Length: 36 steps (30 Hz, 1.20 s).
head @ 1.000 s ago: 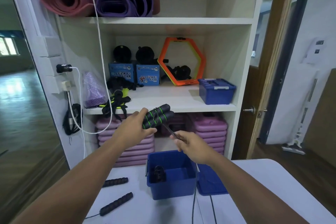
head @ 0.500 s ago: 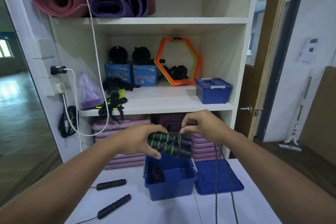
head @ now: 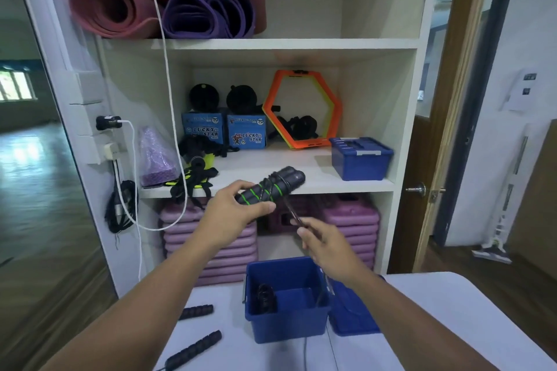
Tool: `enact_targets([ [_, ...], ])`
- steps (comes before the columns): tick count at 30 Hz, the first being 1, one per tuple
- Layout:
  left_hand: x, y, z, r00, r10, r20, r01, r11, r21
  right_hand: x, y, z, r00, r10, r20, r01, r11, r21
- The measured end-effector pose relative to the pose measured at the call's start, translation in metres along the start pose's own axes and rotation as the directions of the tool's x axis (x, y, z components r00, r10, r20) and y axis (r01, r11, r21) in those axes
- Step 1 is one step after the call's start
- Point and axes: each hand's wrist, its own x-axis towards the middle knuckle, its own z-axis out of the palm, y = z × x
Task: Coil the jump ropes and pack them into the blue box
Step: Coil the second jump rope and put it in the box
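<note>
The two rope handles (head: 269, 188) are gripped in the left hand (head: 233, 209) above the blue box (head: 286, 300). The cord (head: 293, 211) is pinched by the right hand (head: 327, 245). If pulled loosely, the wraps could slip off.

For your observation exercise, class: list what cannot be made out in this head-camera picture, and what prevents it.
- Dark coiled item in the open blue plastic box: its lower part sits behind the front wall.
- Thin black cord pinched by the right hand: motion-blurred.
- Black ribbed jump-rope handle on the white table: its cord is cut off by the bottom edge.
</note>
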Motion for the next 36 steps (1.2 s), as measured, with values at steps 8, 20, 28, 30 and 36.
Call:
enact_targets([
  [8,0.012,-0.035,0.013,0.975,0.221,0.016,-0.12,0.463,0.878,0.007,-0.003,-0.016,0.994,-0.091,0.068,0.112,0.876,-0.469],
  [20,-0.003,-0.012,-0.01,0.789,0.072,0.611,-0.395,0.821,0.412,0.015,-0.063,-0.061,0.972,-0.119,0.201,0.175,0.939,-0.295],
  [28,-0.021,-0.004,-0.012,0.874,0.186,0.45,-0.147,0.982,-0.122,0.016,-0.047,-0.043,1.0,0.008,0.002,-0.008,0.946,0.325],
  [30,-0.023,-0.003,-0.004,0.915,0.174,0.364,-0.087,0.966,-0.242,0.014,-0.041,-0.034,1.0,0.023,-0.02,-0.015,0.944,0.331],
  [36,-0.021,0.008,0.029,0.993,0.001,0.12,0.051,0.903,-0.426,0.009,-0.015,-0.005,0.997,0.074,-0.034,-0.055,0.915,0.399],
])
